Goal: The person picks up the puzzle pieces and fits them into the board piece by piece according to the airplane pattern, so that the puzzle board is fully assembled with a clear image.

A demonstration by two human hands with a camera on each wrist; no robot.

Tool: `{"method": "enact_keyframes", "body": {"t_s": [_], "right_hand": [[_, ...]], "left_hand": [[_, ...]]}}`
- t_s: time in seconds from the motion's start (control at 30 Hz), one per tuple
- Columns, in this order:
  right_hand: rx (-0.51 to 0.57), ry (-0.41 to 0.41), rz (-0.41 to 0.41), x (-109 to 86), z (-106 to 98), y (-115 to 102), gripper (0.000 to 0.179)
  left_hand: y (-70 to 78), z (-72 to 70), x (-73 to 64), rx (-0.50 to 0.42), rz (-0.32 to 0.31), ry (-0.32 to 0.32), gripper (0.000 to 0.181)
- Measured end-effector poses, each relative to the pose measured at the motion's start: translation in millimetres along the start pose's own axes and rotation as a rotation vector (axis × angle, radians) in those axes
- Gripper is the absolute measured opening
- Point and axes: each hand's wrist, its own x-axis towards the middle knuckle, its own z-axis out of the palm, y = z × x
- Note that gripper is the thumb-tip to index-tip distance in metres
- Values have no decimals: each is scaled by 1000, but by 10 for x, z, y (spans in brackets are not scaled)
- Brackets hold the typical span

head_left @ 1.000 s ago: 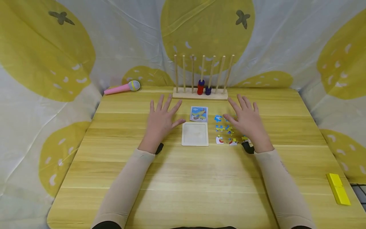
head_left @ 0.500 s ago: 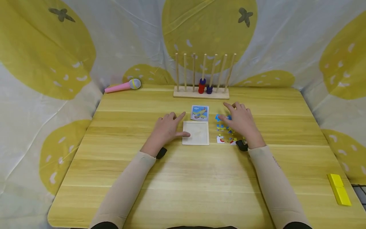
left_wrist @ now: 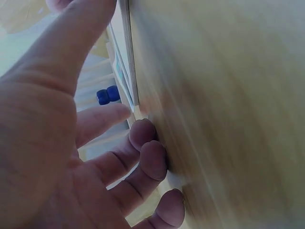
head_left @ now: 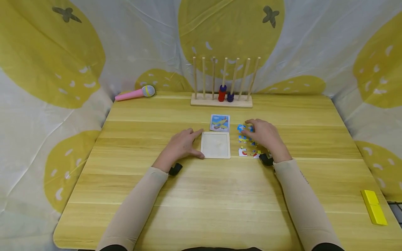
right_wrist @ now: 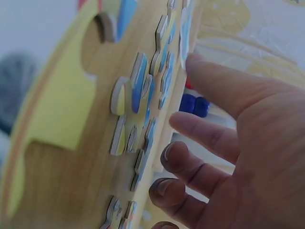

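Observation:
A square, shallow wooden puzzle tray (head_left: pixel 215 145) lies flat in the middle of the table. My left hand (head_left: pixel 179 144) is at its left side, thumb by the near corner and index finger by the far one. In the left wrist view the other fingertips (left_wrist: pixel 153 160) curl loosely at the tabletop. Loose jigsaw pieces (head_left: pixel 243 152) in blue, yellow, white and red lie in rows right of the tray. Above them hovers my right hand (head_left: pixel 267 136), thumb and index finger apart with nothing between them; it hides some pieces. A picture card (head_left: pixel 220 123) showing a yellow airplane lies just beyond the tray.
At the back stands a wooden peg rack (head_left: pixel 221 101) with tall dowels and a few red and blue beads. A pink toy microphone (head_left: pixel 135 94) lies at the back left. Yellow blocks (head_left: pixel 373 207) sit near the right edge. A lemon-print curtain (head_left: pixel 150 45) surrounds the table.
Both hands have come down from a raised, spread pose. The left moved to the tray's left edge; the right drew in over the pieces, its fingers less spread.

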Motion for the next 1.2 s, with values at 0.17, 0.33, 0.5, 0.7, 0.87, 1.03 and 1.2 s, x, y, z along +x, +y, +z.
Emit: {"method": "enact_keyframes", "body": {"t_s": [0.17,0.33,0.5,0.7,0.87,1.03,1.2], "right_hand": [[6,-1,2,1,6,6,56],[-8,-3,9,7,14,8,51],[-39,27,8,13,19,9,47],[-56,49,12,8,15,12,42],[-58,76,12,9,22,4,37],[-47,92,11,21,48,-5,38],[-37,97,25,29,74,-15,42]], "left_hand": [[4,10,1,7,3,-1,113],[10,15,-1,15,14,4,113],[13,15,-2,28,29,14,114],[18,11,-1,32,25,11,114],[17,6,-2,30,15,4,115],[12,6,-8,31,6,-4,115],[11,8,-12,27,4,-5,115]]}}
